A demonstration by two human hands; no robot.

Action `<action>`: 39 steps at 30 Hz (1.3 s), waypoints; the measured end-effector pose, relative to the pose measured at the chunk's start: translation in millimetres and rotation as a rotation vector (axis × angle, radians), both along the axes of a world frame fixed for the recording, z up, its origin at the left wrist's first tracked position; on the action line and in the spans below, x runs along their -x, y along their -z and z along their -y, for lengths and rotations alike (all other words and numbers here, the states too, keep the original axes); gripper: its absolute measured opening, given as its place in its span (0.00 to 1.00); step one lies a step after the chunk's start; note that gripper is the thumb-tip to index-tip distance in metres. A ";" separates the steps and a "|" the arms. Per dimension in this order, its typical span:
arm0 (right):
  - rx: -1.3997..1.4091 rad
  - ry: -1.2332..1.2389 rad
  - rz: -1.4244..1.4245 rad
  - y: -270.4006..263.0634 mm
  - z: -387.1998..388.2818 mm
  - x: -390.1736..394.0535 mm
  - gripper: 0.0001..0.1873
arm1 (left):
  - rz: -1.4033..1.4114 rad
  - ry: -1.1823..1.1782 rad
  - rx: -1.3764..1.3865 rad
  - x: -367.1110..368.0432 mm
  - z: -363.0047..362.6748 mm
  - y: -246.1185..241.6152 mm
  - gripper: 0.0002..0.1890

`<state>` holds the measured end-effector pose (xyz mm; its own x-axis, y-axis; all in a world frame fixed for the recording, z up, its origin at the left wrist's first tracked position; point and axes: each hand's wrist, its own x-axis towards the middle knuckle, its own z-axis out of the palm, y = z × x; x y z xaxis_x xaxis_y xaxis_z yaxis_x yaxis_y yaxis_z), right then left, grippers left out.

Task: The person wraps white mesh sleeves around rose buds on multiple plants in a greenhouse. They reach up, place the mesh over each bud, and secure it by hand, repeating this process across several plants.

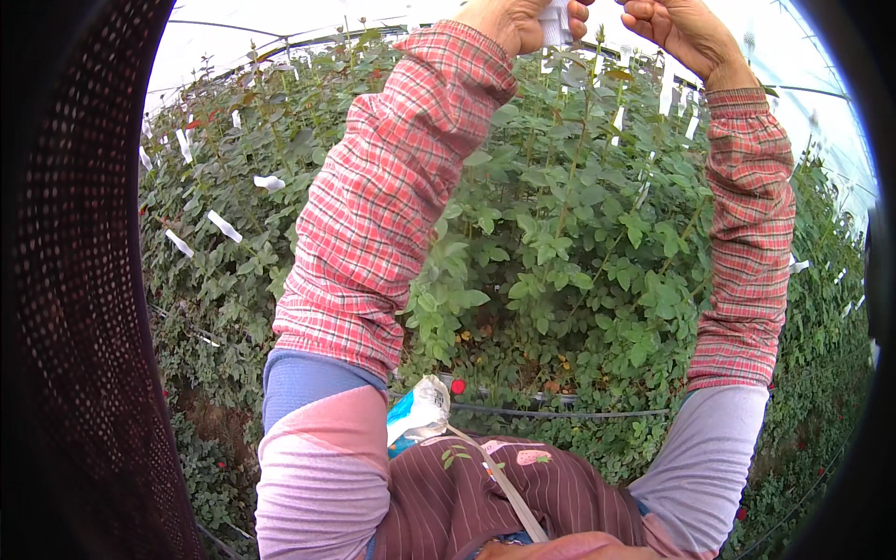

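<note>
Both arms reach up, and the top edge of the picture cuts off part of each hand. In my left hand (514, 24) is a small bundle of white ribbed bud sleeves (556, 26), held between thumb and fingers. My right hand (675, 31) is raised a short way to the right, its fingers curled. Its fingertips are partly out of frame, so whether it pinches anything cannot be seen. Between and below the hands stand tall rose plants (560, 175) with a green bud (600, 33) near the top. A white sleeve (666, 89) hangs under the right hand.
More white sleeves (225, 226) are scattered over the leaves at left. A white and blue bag (420, 413) hangs at my waist by a strap (504, 483), over a striped brown apron (448, 504). A dark hose (560, 413) crosses low before the plants. Dark mesh (84, 280) blocks the left side.
</note>
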<state>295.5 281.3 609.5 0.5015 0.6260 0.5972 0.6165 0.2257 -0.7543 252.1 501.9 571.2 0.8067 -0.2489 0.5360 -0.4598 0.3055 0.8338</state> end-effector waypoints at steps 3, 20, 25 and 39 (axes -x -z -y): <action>0.061 0.102 0.058 -16.6 -2.3 -38.1 0.12 | -0.067 -0.170 0.005 -26.3 -9.0 -16.3 0.08; 0.098 0.103 -0.284 44.6 -38.2 -115.0 0.09 | -0.267 -0.375 0.171 -68.0 1.0 28.8 0.07; 0.086 0.030 -0.281 60.0 -41.3 -113.5 0.08 | -0.179 -0.418 0.199 -64.4 2.0 43.6 0.08; 0.131 0.020 -0.060 59.8 -39.3 -87.1 0.13 | -0.090 -0.238 0.398 -58.1 7.6 45.7 0.08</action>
<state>382.6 320.7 549.7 0.5466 0.6865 0.4795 0.5729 0.1111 -0.8121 310.3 494.2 525.5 0.8641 0.1591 0.4776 -0.4870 0.5044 0.7130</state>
